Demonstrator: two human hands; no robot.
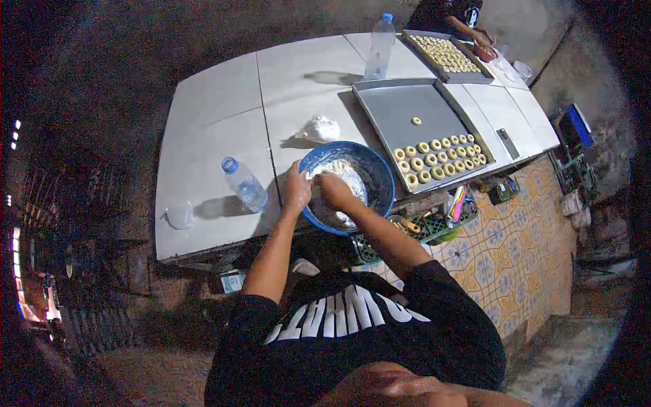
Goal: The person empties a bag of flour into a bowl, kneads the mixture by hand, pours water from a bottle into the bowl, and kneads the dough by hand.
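Observation:
A blue basin (pixel 384 182) stands at the table's near edge, with a white floury mixture (pixel 349 178) inside. My left hand (pixel 297 188) grips the basin's left rim. Down in the mixture is my right hand (pixel 332 190), its fingers hidden from view. Just behind the basin lies a white plastic bag (pixel 319 128). On the right, a large metal tray (pixel 407 112) holds rows of small ring-shaped dough pieces (pixel 437 173) along its near side, and one single piece (pixel 416 121) sits apart from them.
An open plastic bottle (pixel 245 184) and a small clear bag (pixel 180 216) are on the left. Farther back stand a tall bottle (pixel 380 47) and a second filled tray (pixel 444 54), beside a co-worker's hands (pixel 481 39). A phone-like dark object (pixel 507 143) lies right; crates (pixel 434 227) sit below.

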